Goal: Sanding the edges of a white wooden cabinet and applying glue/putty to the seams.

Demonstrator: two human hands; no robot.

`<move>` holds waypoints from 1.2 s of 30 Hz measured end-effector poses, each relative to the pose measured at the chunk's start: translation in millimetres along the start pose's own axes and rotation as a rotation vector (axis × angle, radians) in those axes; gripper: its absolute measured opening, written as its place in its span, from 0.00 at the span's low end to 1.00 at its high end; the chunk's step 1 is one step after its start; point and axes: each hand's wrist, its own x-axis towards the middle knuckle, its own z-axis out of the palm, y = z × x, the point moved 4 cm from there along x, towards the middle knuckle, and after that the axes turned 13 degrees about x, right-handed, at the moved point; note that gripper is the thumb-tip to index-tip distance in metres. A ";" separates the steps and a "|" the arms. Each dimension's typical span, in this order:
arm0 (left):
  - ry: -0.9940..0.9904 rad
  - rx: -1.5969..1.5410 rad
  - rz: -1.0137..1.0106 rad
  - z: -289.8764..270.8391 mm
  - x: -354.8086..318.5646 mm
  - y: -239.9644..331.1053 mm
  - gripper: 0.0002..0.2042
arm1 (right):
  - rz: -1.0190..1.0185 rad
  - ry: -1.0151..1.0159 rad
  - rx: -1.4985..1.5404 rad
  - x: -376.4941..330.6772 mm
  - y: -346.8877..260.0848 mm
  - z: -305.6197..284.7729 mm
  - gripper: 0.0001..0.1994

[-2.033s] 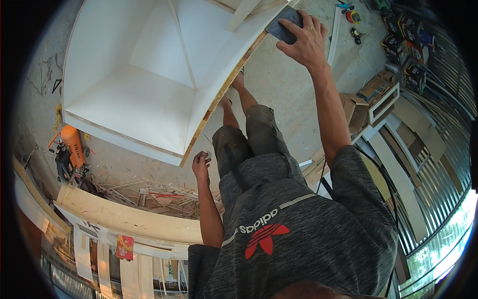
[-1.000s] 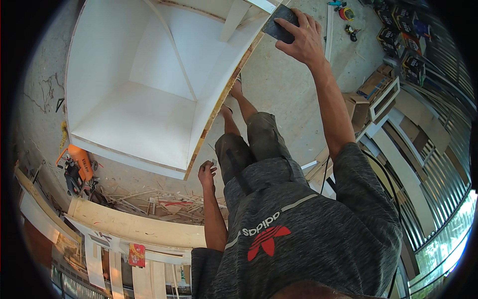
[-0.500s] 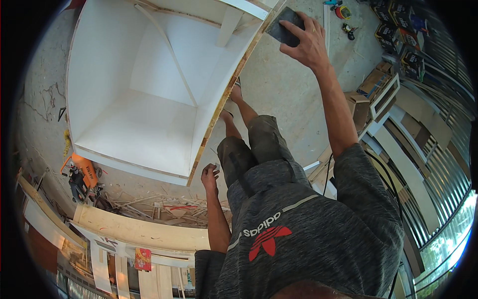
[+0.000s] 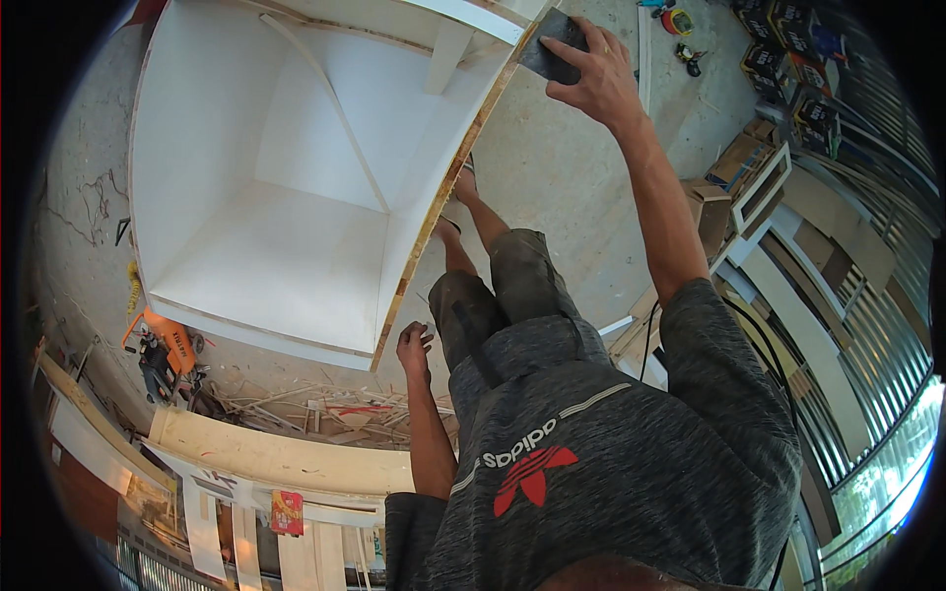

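Note:
A large white open-fronted cabinet carcass fills the upper left, its near edge showing a raw brown strip. At the far end of that strip my right hand grips a dark grey, flat sanding block, fingers spread over it, the block against or just beside the edge. My left hand hangs low beside my shorts, near the cabinet's near corner. Its fingers are closed on a small greyish piece, too small to name. Inside the cabinet a thin pale strip runs diagonally.
An orange and black machine stands on the floor at left. Wood offcuts litter the floor behind a long pale board. Boards and panels lean at right; several dark boxes and small tools lie far right.
My right hand has shifted slightly left and away from me with the sanding block, closer to the cabinet edge. My left hand stays almost where it was.

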 end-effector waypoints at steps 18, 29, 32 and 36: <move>-0.021 0.045 -0.015 -2.1 5.4 -9.6 0.22 | 0.125 -0.067 -0.175 3.7 -3.8 -28.2 0.30; -0.040 0.076 0.001 1.0 5.7 0.9 0.20 | 0.155 -0.108 0.047 33.2 3.1 -22.1 0.34; -0.016 0.074 -0.010 -2.3 6.9 3.7 0.19 | 0.177 -0.127 -0.031 34.7 7.9 -14.8 0.34; -0.020 0.077 -0.008 -4.1 8.4 7.6 0.20 | 0.067 0.011 -0.092 27.4 9.6 -16.2 0.31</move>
